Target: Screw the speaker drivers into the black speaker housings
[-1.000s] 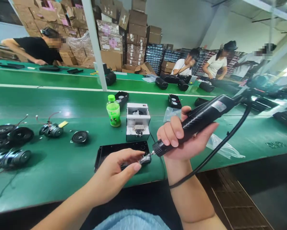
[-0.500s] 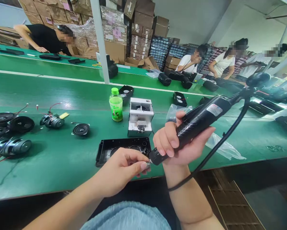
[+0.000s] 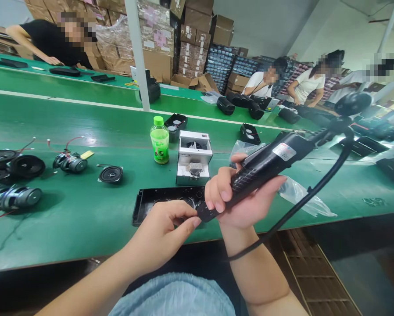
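My right hand (image 3: 246, 213) is wrapped round a black electric screwdriver (image 3: 261, 169), which slants down to the left with its cord hanging past my forearm. At its nose, the thumb and forefinger of my left hand (image 3: 164, 232) are pinched together. What lies between those fingertips is hidden. Just beyond both hands, a black speaker housing (image 3: 141, 206) lies open side up on the bench, partly covered by my left hand. A white box-shaped screw feeder (image 3: 194, 158) stands behind the housing.
A green-capped bottle (image 3: 159, 142) stands left of the feeder. Several loose speakers (image 3: 27, 166) lie at the left, with a small one (image 3: 110, 174) nearer. Plastic bags (image 3: 307, 197) lie right of my hands on the green bench (image 3: 94, 228). Co-workers sit across the bench.
Both hands and the screwdriver have shifted slightly left and up. The small shiny bit at my left fingertips no longer shows. A co-worker at the far left has raised their head.
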The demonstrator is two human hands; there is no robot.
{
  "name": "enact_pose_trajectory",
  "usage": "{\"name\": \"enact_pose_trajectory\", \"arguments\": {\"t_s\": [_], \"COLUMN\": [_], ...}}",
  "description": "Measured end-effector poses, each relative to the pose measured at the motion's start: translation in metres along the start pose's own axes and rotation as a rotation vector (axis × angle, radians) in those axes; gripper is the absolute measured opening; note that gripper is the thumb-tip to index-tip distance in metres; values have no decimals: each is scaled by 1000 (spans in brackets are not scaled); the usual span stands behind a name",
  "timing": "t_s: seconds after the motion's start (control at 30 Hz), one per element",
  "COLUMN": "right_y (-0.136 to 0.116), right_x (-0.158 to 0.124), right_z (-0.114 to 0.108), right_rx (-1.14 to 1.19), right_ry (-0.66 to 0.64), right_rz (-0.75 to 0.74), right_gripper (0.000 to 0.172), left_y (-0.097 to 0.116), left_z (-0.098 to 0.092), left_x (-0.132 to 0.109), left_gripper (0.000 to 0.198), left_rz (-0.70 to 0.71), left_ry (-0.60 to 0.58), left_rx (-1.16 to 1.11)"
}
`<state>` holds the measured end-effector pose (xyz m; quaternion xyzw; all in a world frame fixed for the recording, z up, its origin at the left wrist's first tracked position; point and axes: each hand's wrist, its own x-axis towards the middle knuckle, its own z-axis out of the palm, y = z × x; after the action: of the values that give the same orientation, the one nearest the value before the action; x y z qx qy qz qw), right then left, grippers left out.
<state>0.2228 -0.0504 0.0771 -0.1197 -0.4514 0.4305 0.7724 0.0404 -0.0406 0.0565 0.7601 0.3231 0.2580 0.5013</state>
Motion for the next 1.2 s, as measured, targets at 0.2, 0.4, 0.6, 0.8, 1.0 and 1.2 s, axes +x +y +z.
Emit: {"name": "enact_pose_trajectory", "arguments": {"t_s": [0.2, 0.4, 0.6, 0.8, 1.0, 1.2], "right_y": [-1, 2, 5, 3, 9, 8], "right_x": [-7, -14, -17, -12, -13, -3], "right_z": [14, 22, 27, 25, 16, 5], "right_rx": [-51, -120, -181, -173, -212, -263], "right_ry": [13, -3, 53, 114, 159, 200], "right_rz": [-14, -16, -27, -65, -68, -45], "right_gripper": [70, 66, 69, 70, 68, 72], "left_y": [-5, -13, -21, -31, -33, -30], "left_z": [8, 18, 20, 18, 25, 17], "left_x": [-4, -9, -13, -12, -2, 14], "left_gripper": [20, 10, 8, 20, 26, 27], "left_rz": [0, 44, 141, 276, 320, 235], "left_ry": [18, 122, 176, 234, 244, 130], "left_rx": [49, 206, 265, 274, 301, 263]}}
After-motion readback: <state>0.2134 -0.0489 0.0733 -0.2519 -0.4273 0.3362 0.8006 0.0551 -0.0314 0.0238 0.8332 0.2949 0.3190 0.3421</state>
